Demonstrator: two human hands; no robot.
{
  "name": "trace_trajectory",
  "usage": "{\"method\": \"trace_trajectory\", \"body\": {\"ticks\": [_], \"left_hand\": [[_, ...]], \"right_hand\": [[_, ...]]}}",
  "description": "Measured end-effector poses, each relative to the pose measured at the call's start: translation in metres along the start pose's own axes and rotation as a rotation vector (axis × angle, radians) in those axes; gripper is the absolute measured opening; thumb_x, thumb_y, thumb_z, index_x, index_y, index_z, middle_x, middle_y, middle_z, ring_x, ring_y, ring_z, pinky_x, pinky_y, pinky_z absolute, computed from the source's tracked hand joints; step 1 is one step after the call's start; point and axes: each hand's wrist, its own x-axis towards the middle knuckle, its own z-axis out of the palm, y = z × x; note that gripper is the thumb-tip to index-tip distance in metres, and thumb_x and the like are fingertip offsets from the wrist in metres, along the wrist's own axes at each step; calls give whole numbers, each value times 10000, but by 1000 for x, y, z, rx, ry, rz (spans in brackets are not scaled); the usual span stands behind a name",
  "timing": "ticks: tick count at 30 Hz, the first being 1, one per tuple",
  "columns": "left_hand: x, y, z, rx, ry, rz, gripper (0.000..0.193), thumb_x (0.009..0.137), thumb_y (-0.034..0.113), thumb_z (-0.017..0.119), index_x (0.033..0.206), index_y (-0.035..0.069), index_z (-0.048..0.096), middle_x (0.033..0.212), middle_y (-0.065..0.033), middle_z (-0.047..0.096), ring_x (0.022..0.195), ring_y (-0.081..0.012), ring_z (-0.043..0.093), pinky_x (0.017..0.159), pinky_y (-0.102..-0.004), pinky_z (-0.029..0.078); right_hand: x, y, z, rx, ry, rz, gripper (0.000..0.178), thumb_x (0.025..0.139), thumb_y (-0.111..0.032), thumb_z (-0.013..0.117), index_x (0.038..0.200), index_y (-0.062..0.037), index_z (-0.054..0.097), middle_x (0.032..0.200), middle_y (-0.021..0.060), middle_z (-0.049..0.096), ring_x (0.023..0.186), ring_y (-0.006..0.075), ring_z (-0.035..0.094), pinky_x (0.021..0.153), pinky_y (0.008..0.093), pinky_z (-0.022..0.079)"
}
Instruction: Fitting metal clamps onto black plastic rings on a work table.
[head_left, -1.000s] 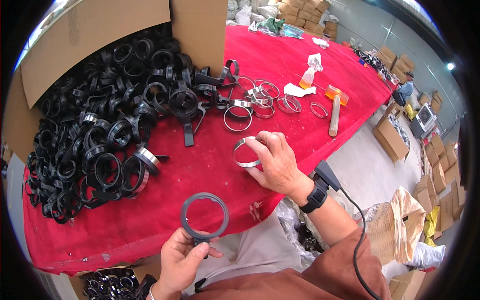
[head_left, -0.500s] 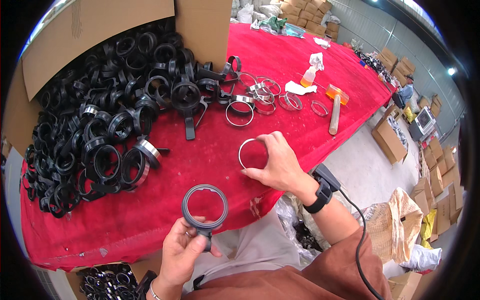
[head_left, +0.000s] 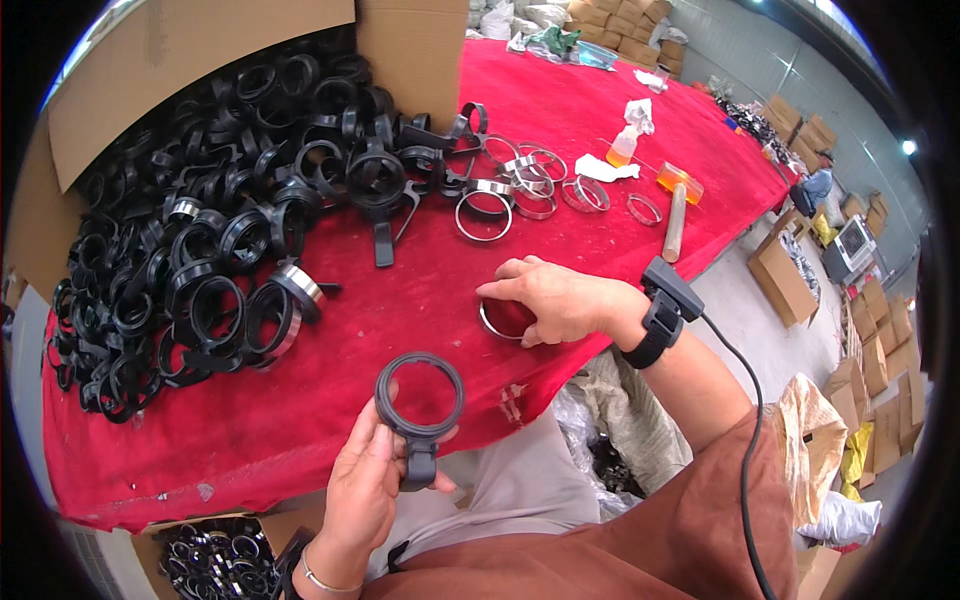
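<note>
Right hand (head_left: 562, 300), now turned palm-down, pinches the metal ring (head_left: 487, 323); left hand (head_left: 370, 468) clasps the handled black ring (head_left: 421, 430); both rings remain apart.

Red is spread over the cloth (head_left: 570, 100), broken by a pale blotch (head_left: 512, 403) at the surface's near edge; black is borne by the heaped rings (head_left: 218, 312) along the left edge; dark grey is shown by the handled ring (head_left: 420, 440) before the near edge, silver by the thin hoop (head_left: 486, 322) close to it; toward the right edge, orange is carried by the mallet head (head_left: 679, 183), pale tan by its handle (head_left: 674, 225).
</note>
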Motion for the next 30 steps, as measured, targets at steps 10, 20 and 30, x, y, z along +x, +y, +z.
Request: {"method": "trace_trajectory", "body": {"ticks": [10, 20, 30], "left_hand": [[6, -4, -1, 126, -11, 107, 484, 1015, 140, 309, 1479, 109, 176, 1287, -110, 490, 1047, -181, 577, 698, -293, 566], [1, -5, 0, 322, -4, 124, 486, 1009, 162, 357, 1460, 53, 210, 1197, -114, 544, 930, -142, 596, 621, -261, 554], [3, 8, 13, 318, 192, 252, 315, 982, 190, 470, 1217, -17, 436, 879, -129, 669, 595, -90, 588, 524, -193, 474]], "right_hand": [[-20, -90, 15, 489, 551, -170, 754, 610, -226, 863, 1254, -21, 529, 1039, 133, 592, 917, 243, 605, 789, 334, 508], [-15, -107, 29, 546, 586, -149, 698, 629, -188, 824, 1234, -6, 526, 1045, 187, 547, 932, 331, 566, 796, 378, 491], [-2, -114, 49, 1656, 507, -97, 568, 898, -283, 621, 1340, 18, 427, 1068, 89, 544, 1032, 180, 522, 892, 310, 431]]}}
